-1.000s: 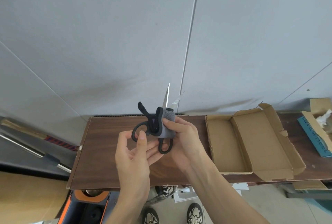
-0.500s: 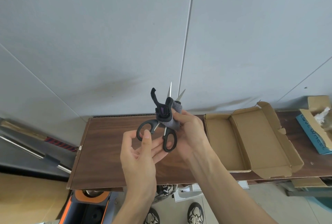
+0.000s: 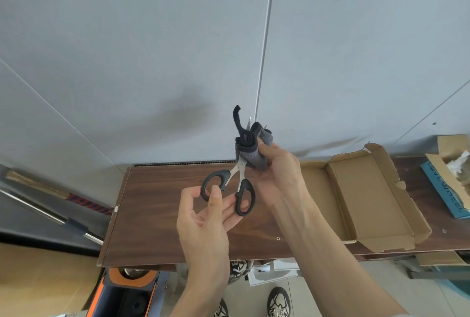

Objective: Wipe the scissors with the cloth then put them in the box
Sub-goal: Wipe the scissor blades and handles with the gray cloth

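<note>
Left hand [image 3: 203,222] fingers [image 3: 215,198] pinch the black handle loops of the scissors [image 3: 235,184]; right hand [image 3: 277,171] clamps the grey cloth [image 3: 256,153] around the blades, hiding all but their tips. Both are held above the bench [image 3: 157,209], left of the open cardboard box [image 3: 361,204].

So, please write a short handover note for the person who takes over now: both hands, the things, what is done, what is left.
Left hand: holds the scissors by the black handles, blades pointing up.
Right hand: pinches the grey cloth around the blades, above the wooden table.
Box: open and empty, on the table to the right.
Done: wiping is under way.
Left: finish wiping, then lay the scissors in the box.
</note>
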Available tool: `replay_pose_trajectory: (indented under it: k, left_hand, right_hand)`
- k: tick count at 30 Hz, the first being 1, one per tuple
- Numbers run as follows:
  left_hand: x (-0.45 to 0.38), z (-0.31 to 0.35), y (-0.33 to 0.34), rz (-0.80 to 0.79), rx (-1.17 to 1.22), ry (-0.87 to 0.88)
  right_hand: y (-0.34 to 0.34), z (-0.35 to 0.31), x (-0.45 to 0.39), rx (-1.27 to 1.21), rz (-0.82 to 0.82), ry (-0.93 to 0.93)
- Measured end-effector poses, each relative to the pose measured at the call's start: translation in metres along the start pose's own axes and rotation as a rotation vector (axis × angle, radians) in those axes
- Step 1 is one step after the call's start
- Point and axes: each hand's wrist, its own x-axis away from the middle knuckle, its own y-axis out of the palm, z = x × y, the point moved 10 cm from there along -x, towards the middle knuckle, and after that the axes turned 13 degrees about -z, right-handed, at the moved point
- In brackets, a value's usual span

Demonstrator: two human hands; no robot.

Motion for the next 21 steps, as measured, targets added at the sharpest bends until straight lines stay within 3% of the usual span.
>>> replay_pose_trajectory:
  k: [5, 8, 11, 17, 21]
  left_hand:
    - [0.003, -0.004, 0.005, -0.027, -0.009, -0.021]
    - [0.006, -0.010, -0.006, -0.014, 0.043, -0.070]
    - [0.004, -0.021, -0.011, -0.037, 0.186, -0.187]
    - [-0.001, -0.029, 0.012, -0.198, 0.392, -0.330]
    - [-0.005, -0.033, 0.014, -0.189, 0.437, -0.362]
  right_hand:
    - [-0.008, -0.027, -0.008, -0.046, 0.061, -0.055]
    - [-0.028, -0.070, -0.012, -0.150, 0.132, -0.182]
    - [-0.037, -0.101, -0.003, -0.007, 0.108, -0.284]
    - [-0.036, -0.051, 0.018, -0.048, 0.006, -0.163]
    - [-0.023, -0.024, 0.026, -0.084, -0.061, -0.077]
